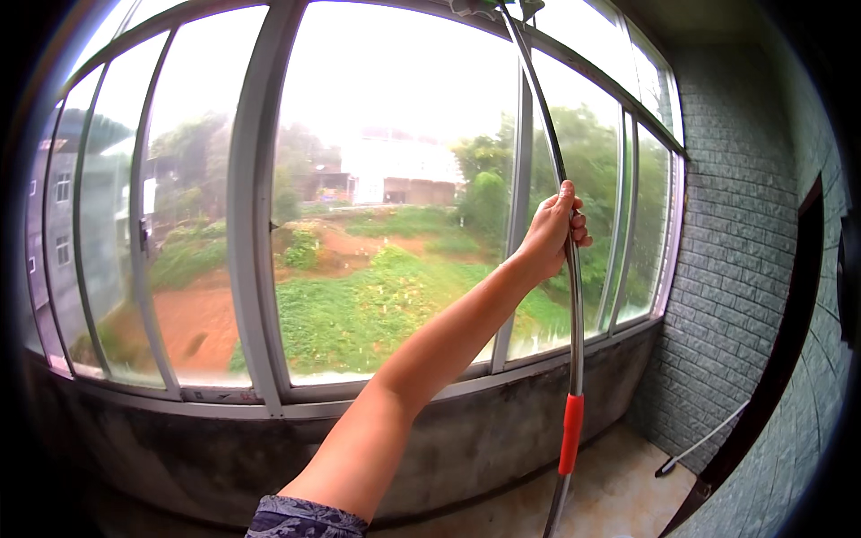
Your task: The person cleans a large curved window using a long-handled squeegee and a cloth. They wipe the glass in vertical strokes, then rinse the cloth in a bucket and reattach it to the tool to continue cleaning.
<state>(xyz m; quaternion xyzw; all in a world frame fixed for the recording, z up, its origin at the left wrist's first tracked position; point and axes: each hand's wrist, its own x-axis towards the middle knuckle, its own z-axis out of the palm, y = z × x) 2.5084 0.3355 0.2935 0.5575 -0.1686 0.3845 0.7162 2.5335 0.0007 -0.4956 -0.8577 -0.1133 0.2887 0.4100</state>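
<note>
My left hand (558,228) is wrapped around a shiny metal pole (576,323), thumb pointing up along it. The arm reaches out from the lower left, with a dark patterned sleeve (306,518) at the elbow. Lower down, a red grip sleeve (571,434) covers part of the pole. At its top end, a grey and green mop-like head (494,7) is up by the window's upper frame, partly cut off by the picture's edge. Whether it touches the glass I cannot tell. Behind the pole stand sliding window panes (397,235) in metal frames. My right hand is out of view.
A low, stained wall (202,457) runs under the windows. Grey brick-pattern wall (720,255) closes off the right, beside a dark door frame (794,296). A thin-handled tool (706,434) leans there above the tiled floor (605,497). Wet streaks mark some glass.
</note>
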